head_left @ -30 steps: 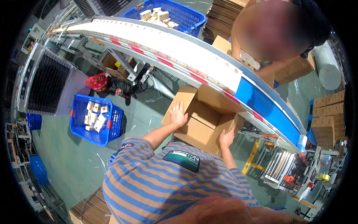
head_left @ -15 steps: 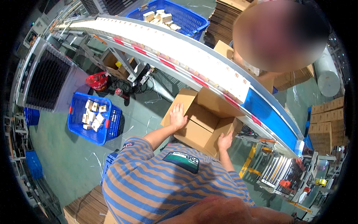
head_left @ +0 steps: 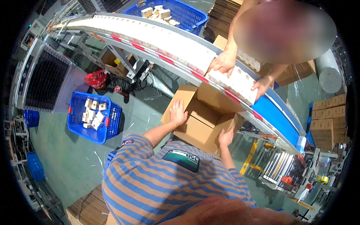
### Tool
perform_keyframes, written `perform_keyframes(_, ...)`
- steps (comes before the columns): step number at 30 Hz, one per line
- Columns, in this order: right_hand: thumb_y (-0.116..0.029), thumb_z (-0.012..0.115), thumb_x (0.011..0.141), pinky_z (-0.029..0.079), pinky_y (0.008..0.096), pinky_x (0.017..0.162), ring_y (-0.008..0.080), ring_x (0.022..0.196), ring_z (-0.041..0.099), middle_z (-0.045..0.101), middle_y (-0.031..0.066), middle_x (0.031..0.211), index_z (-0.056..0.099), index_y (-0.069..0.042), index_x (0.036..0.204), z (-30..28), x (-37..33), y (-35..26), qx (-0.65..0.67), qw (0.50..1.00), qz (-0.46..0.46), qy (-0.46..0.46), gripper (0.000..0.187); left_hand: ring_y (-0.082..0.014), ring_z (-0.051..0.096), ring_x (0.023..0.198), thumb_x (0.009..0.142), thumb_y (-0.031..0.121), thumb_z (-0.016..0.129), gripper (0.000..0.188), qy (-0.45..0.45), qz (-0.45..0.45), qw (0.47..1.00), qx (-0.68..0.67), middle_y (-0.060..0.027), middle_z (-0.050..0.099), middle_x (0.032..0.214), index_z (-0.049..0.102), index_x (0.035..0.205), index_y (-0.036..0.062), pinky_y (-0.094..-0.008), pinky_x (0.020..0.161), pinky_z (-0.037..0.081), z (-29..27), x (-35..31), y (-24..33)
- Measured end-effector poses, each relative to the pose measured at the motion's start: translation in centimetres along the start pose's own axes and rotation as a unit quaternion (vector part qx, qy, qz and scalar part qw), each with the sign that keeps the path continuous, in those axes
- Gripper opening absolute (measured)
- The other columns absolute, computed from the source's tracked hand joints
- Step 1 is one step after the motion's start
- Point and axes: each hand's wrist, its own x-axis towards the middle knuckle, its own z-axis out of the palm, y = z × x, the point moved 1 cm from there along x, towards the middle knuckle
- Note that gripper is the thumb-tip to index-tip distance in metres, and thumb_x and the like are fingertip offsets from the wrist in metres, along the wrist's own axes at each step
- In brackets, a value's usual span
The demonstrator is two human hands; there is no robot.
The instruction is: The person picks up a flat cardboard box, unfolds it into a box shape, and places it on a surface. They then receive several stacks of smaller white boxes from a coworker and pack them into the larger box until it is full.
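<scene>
An open, empty cardboard box [head_left: 202, 116] is tilted against the near side of the conveyor, its flaps folded outward. My left hand [head_left: 178, 113] lies on the box's left flap with its fingers stretched out. At the opposite side my right hand [head_left: 225, 138] grips the edge of the right flap. Across the conveyor [head_left: 275, 112], a co-worker's two hands press on the ends of a block of small white cartons [head_left: 238, 84]. A longer row of white cartons [head_left: 161, 39] stands on the belt to the left of that block.
Left of me is a blue basket [head_left: 88, 135] of loose small cartons; another blue basket [head_left: 191, 28] stands beyond the conveyor. Stacked brown boxes [head_left: 326, 123] are at the far right, flattened cardboard [head_left: 88, 210] at lower left. Cables and a red bucket [head_left: 96, 79] sit below the conveyor.
The co-worker's hands have come over the belt and taken hold of the front cartons, parting them from the row and shifting them right. My hands and the box have barely moved.
</scene>
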Motion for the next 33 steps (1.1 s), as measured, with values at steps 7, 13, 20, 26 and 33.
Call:
perform_keyframes(7, -0.021, 0.065, 0.078, 0.039, 0.0433, 0.097, 0.0401, 0.114, 0.049, 0.049, 0.0258, 0.127, 0.033, 0.001, 0.136, -0.27, 0.04, -0.18, 0.0, 0.999, 0.029, -0.028, 0.07, -0.0341, 0.033, 0.129, 0.075, 0.025, 0.068, 0.075, 0.001, 0.001, 1.0, 0.002, -0.019, 0.035, 0.14, 0.031, 0.137, 0.0019, -0.0464, 0.104, 0.03, -0.44, 0.04, 0.27)
perform_keyframes(13, -0.022, 0.064, 0.079, 0.037, 0.0427, 0.099, 0.039, 0.116, 0.047, 0.047, 0.0254, 0.129, 0.032, 0.002, 0.136, -0.41, -0.12, -0.31, 0.0, 0.999, 0.034, -0.031, 0.069, -0.0341, 0.033, 0.129, 0.075, 0.025, 0.069, 0.076, 0.002, 0.0, 1.0, 0.0, -0.0189, 0.035, 0.14, 0.031, 0.137, 0.0023, -0.0461, 0.104, 0.03, -0.37, -0.05, 0.23)
perform_keyframes(20, -0.023, 0.064, 0.079, 0.037, 0.0424, 0.099, 0.0386, 0.116, 0.047, 0.049, 0.0256, 0.126, 0.033, 0.002, 0.135, -0.08, 0.19, -0.08, -0.003, 1.0, 0.021, -0.024, 0.069, -0.0341, 0.033, 0.13, 0.076, 0.026, 0.068, 0.076, 0.005, 0.002, 1.0, 0.0, -0.018, 0.034, 0.141, 0.031, 0.138, 0.0028, -0.0461, 0.105, 0.03, -0.1, -0.03, -0.03)
perform_keyframes(26, -0.023, 0.064, 0.078, 0.034, 0.0426, 0.101, 0.0377, 0.117, 0.047, 0.049, 0.0259, 0.126, 0.034, 0.004, 0.134, -0.39, 0.18, -0.42, -0.005, 0.999, 0.026, -0.037, 0.069, -0.0344, 0.032, 0.13, 0.075, 0.025, 0.068, 0.076, 0.002, 0.0, 1.0, 0.0, -0.0186, 0.034, 0.141, 0.03, 0.138, 0.0035, -0.046, 0.105, 0.029, -0.4, -0.01, 0.04)
perform_keyframes(33, -0.022, 0.063, 0.079, 0.034, 0.0417, 0.102, 0.0386, 0.12, 0.045, 0.045, 0.0264, 0.132, 0.033, 0.005, 0.134, -0.5, -0.02, -0.32, 0.014, 0.999, 0.028, -0.039, 0.069, -0.0351, 0.033, 0.129, 0.074, 0.023, 0.069, 0.076, 0.011, 0.004, 1.0, -0.006, -0.0194, 0.035, 0.14, 0.031, 0.138, 0.0037, -0.0459, 0.105, 0.029, -0.14, -0.06, 0.09)
